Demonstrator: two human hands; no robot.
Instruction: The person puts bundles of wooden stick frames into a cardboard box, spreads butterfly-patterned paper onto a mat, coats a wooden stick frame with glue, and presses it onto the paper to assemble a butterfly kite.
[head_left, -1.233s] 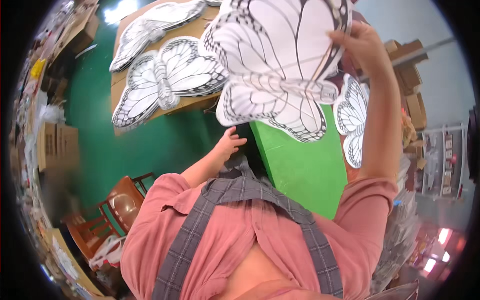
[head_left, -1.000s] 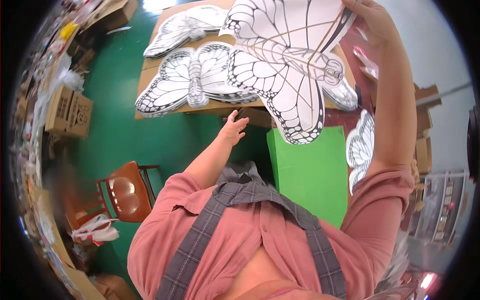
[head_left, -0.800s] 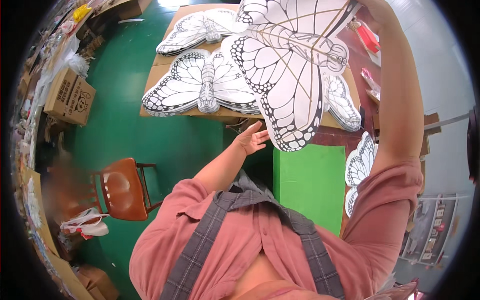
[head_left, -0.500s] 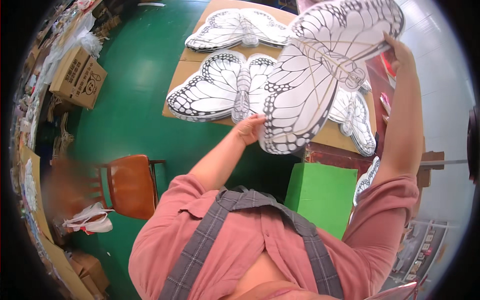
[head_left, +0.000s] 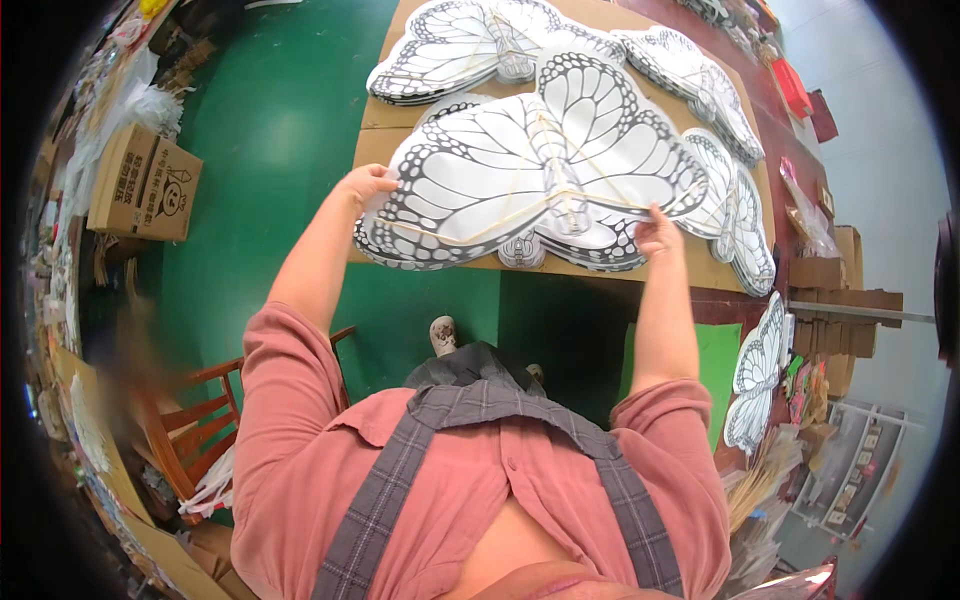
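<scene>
A large black-and-white butterfly kite (head_left: 470, 165) with thin sticks across it is spread between my hands. My left hand (head_left: 366, 188) pinches its left wing at the edge. My right hand (head_left: 657, 236) grips the lower edge of its right wing. Beneath it lies another butterfly pile (head_left: 522, 250), mostly covered, with its body end showing at the front. Whether the held kite rests fully on that pile I cannot tell. More butterfly piles lie around it: one at the far left (head_left: 450, 55), one at the far right (head_left: 695, 80) and one at the right (head_left: 740, 215).
Cardboard (head_left: 385, 145) covers the table top. A wooden chair (head_left: 205, 430) stands at my left, with a carton (head_left: 150, 185) farther off. Near my right arm are a green panel (head_left: 722, 370) and another butterfly (head_left: 757, 372). A red box (head_left: 792, 88) sits at the far right.
The kite has come down from a raised, tilted position to lie nearly flat over the middle pile. My right hand has moved down and left; my left hand has moved left and up.
</scene>
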